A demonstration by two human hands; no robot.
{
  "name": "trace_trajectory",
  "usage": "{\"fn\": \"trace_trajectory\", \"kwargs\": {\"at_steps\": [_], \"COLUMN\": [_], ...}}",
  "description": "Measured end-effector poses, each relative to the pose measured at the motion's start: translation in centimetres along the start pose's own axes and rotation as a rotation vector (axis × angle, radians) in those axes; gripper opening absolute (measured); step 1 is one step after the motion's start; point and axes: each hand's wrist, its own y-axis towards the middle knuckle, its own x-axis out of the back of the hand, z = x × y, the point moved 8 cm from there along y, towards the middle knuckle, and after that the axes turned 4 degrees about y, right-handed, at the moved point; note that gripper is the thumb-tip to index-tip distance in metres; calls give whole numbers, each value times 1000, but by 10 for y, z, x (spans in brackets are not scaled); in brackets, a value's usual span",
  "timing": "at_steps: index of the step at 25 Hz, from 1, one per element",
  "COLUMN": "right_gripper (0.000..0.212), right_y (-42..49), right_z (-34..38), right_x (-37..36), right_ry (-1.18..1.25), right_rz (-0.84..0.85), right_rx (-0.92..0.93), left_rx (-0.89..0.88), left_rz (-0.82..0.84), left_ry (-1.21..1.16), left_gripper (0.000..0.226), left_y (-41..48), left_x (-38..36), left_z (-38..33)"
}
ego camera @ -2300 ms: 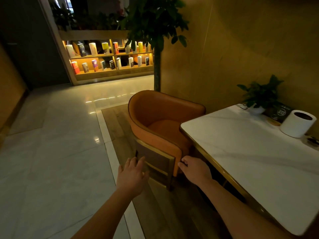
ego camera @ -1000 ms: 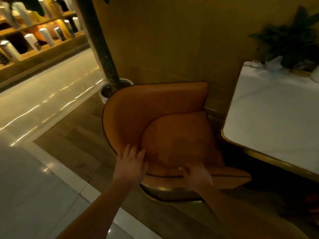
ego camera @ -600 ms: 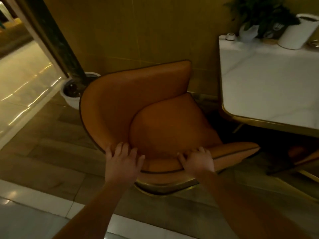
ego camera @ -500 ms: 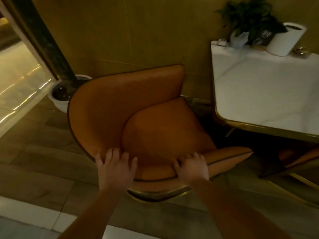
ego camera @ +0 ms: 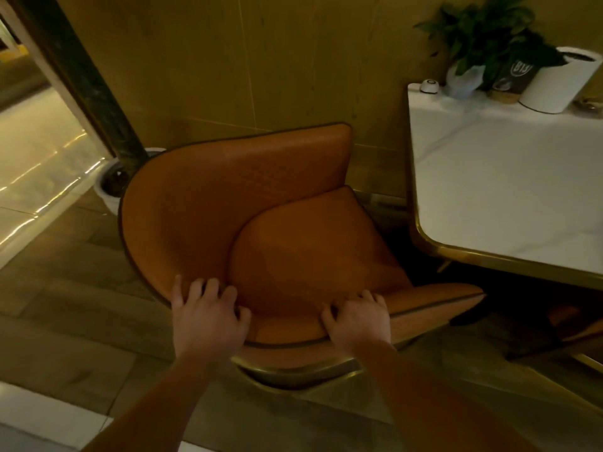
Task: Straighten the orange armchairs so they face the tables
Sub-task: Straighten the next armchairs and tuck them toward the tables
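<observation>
While chair (ego camera: 287, 243) sits angled beside table (ego camera: 509, 197), left hand (ego camera: 208, 316) and right hand (ego camera: 357, 318) both clench fingers over near rim.

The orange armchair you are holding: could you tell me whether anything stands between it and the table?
Nothing visible does: both hands, left and right, grip the armchair rim, and only dark bare floor separates it from the table.

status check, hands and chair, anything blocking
Left hand and right hand both gripping the orange armchair rim. Seat opens toward the white table. White plant pot close behind chair.
</observation>
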Motion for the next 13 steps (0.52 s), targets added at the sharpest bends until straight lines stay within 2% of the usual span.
{"fn": "trace_trajectory", "kwargs": {"at_steps": [13], "right_gripper": [63], "right_y": [121], "right_z": [16], "right_x": [-4], "right_ry": [49], "right_rz": [-73], "right_rx": [-56], "left_rx": [-60], "left_rz": [8], "left_ry": [44], "left_gripper": [37], "left_y": [130], "left_x": [-28], "left_z": [26]}}
